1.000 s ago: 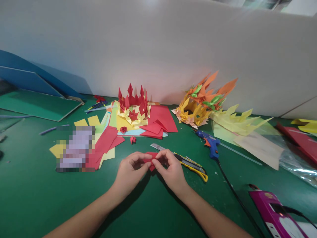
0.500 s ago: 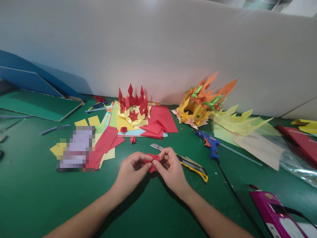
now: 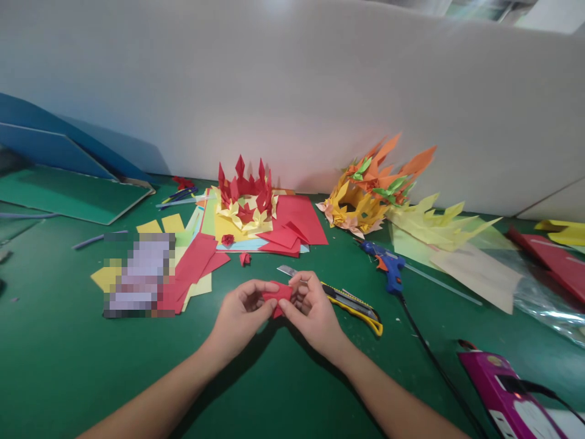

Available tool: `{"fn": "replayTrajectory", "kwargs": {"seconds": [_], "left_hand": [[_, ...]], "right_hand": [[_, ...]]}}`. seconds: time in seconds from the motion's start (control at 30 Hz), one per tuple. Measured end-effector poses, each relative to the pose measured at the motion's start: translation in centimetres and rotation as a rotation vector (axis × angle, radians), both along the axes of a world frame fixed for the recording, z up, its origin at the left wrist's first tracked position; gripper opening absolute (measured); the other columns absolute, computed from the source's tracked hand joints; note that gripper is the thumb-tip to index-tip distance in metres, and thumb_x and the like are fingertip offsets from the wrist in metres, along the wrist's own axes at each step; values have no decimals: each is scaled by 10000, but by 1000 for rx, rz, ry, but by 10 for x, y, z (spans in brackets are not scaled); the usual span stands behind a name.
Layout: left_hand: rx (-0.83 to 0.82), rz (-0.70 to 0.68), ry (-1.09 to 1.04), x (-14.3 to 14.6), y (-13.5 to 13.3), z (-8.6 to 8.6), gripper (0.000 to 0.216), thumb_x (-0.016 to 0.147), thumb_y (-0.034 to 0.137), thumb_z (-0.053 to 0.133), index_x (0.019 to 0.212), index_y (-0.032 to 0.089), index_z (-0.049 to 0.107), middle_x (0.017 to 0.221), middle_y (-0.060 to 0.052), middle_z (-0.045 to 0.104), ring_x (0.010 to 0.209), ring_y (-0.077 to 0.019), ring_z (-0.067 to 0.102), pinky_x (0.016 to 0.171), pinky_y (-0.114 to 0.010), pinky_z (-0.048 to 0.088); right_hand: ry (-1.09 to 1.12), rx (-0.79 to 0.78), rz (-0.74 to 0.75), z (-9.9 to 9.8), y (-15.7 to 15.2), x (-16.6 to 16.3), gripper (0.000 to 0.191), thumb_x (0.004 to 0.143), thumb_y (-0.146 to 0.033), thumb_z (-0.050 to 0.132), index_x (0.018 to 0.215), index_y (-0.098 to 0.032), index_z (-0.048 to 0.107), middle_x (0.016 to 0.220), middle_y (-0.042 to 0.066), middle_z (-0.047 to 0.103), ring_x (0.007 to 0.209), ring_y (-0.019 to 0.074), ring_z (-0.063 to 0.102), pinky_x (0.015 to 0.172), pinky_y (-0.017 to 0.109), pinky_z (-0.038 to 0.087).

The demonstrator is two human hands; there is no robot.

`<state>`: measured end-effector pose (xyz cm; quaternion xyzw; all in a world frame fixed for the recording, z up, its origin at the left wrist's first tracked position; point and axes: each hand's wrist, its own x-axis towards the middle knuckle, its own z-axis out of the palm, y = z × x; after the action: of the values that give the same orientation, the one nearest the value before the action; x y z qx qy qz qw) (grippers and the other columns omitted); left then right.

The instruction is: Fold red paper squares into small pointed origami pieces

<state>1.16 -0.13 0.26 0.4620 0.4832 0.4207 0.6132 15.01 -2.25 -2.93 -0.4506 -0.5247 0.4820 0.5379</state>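
A small folded piece of red paper (image 3: pixel 280 292) is held between both hands above the green table. My left hand (image 3: pixel 244 311) pinches its left side with thumb and fingers. On the right side, my right hand (image 3: pixel 313 314) presses the paper with its thumb, its index finger raised and curled behind. Close behind my right hand lies a yellow and black utility knife (image 3: pixel 354 306), blade out toward the left. A small folded red paper piece (image 3: pixel 245 260) and a red paper rose (image 3: pixel 227 239) lie just beyond my hands.
Behind stand a red paper crown (image 3: pixel 244 189) and a yellow-orange crown (image 3: pixel 354 207). A blue glue gun (image 3: pixel 388 265) with its cable lies to the right, near a magenta power strip (image 3: pixel 503 390). Red paper strips (image 3: pixel 192 268) and a pixelated phone-like object (image 3: pixel 142 274) lie left.
The fingers of my right hand have loosened and lifted slightly, so more of the red paper's upper part shows. My left hand keeps its pinch.
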Motion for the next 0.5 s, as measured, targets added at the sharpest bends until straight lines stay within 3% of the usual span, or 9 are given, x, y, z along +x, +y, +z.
{"fn": "replayTrajectory", "kwargs": {"seconds": [0.5], "left_hand": [[81, -25, 0, -1, 1, -5, 214, 601, 253, 722, 782, 173, 640, 754, -11, 672, 640, -122, 619, 610, -246, 528]], "right_hand": [[37, 22, 33, 2, -1, 0, 249, 748, -218, 592, 899, -251, 396, 741, -47, 527, 647, 109, 591, 618, 241, 507]]}}
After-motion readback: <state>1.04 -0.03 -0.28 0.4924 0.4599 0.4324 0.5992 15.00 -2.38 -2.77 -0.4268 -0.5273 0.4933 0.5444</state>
